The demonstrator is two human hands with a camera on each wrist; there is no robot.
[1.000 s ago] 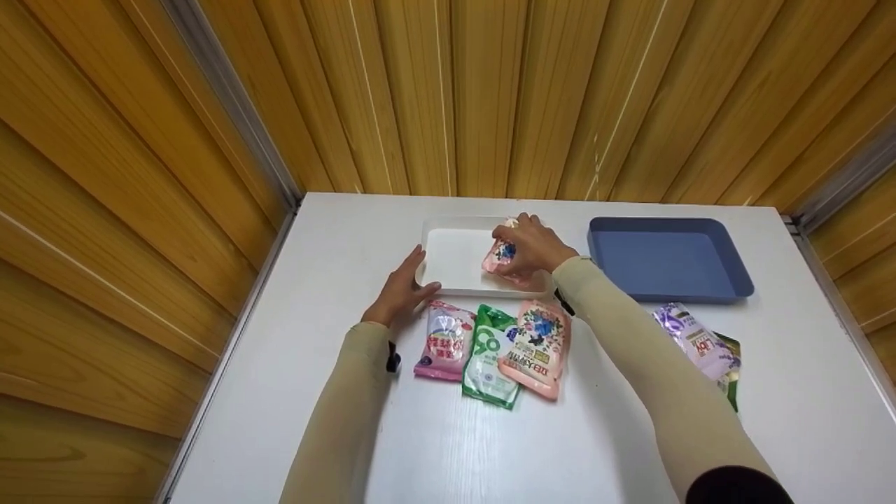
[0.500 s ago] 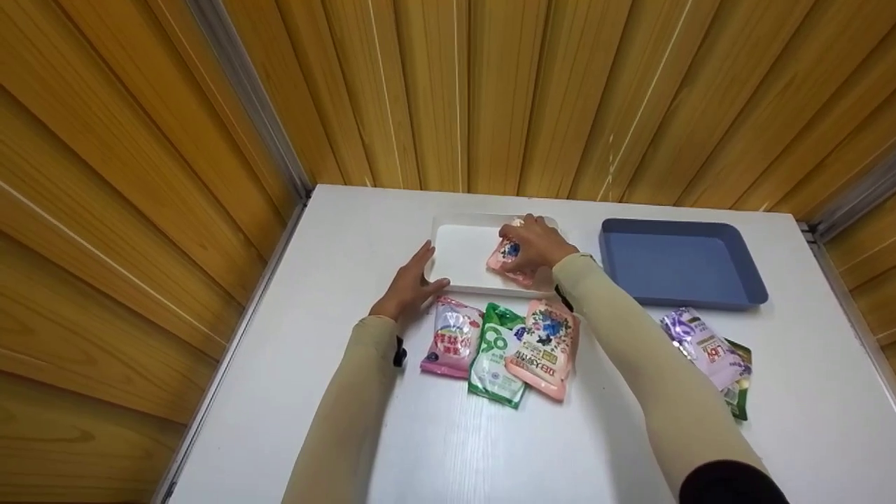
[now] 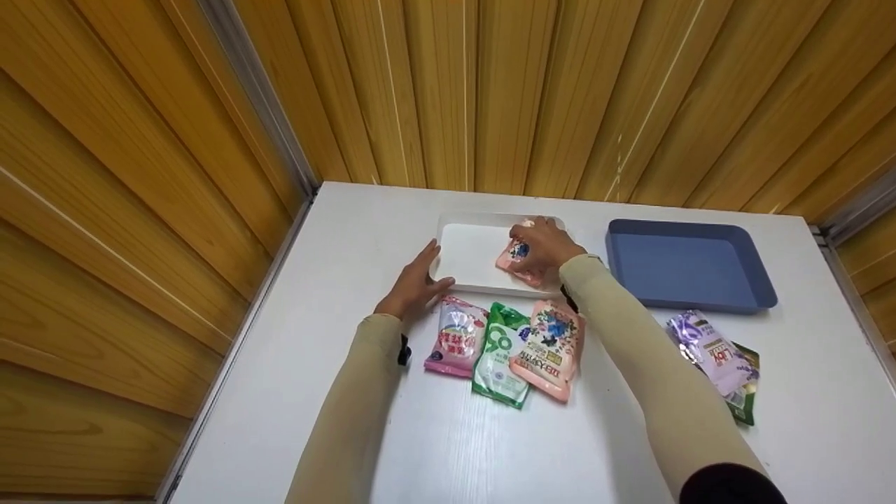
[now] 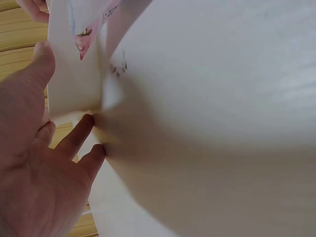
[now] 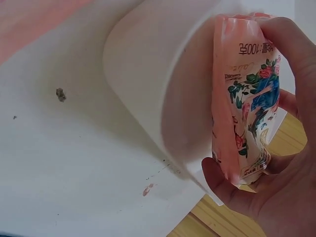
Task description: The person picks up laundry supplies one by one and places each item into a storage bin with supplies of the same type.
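My right hand (image 3: 544,246) grips a pink floral packet (image 3: 515,257) inside the right end of the white tray (image 3: 467,255). In the right wrist view, thumb and fingers wrap round the packet (image 5: 247,98), which stands on edge close to the curved tray wall (image 5: 136,59). My left hand (image 3: 411,285) is at the tray's left end, fingers extended and thumb at the front corner. The left wrist view shows this hand (image 4: 39,163) spread beside the tray's wall (image 4: 74,84). In front of the tray lie a pink-purple packet (image 3: 458,339), a green-and-white packet (image 3: 500,367) and another pink floral packet (image 3: 549,346).
A blue tray (image 3: 689,266) stands to the right of the white one. Near its front edge, a purple packet (image 3: 714,355) lies over a green one (image 3: 747,399). Wood-patterned panels (image 3: 504,98) rise behind the white table (image 3: 448,448).
The head view has shifted slightly, moving the whole scene a little rightward in frame. Both hands keep their places at the white tray, the right still holding the pink floral packet.
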